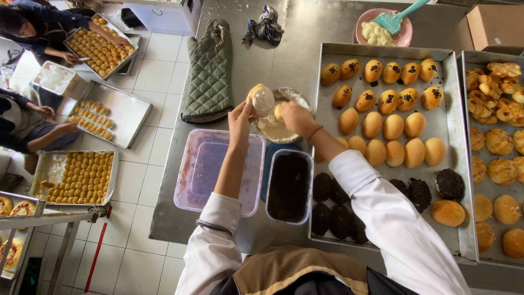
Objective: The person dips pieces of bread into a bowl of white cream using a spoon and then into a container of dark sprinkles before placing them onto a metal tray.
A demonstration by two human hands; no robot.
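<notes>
My left hand (240, 121) holds up a round bun (261, 99) smeared with white cream, just over a small metal bowl of cream (278, 129). My right hand (295, 116) is closed on a small tool or piece at the bowl's rim; what it grips is too small to tell. In front of me stand a tub of dark crumbs (289, 187) and an empty clear plastic tub (210, 169). To the right lies a metal tray (451, 136) with plain golden buns, dark-topped buns and crumb-coated buns.
A green oven mitt (209, 71) and a crumpled cloth (265, 26) lie on the steel table. A pink bowl with a teal brush (385, 28) sits at the back, a second tray of pastries (499, 142) at right. Other people on the floor at left fill trays (98, 49).
</notes>
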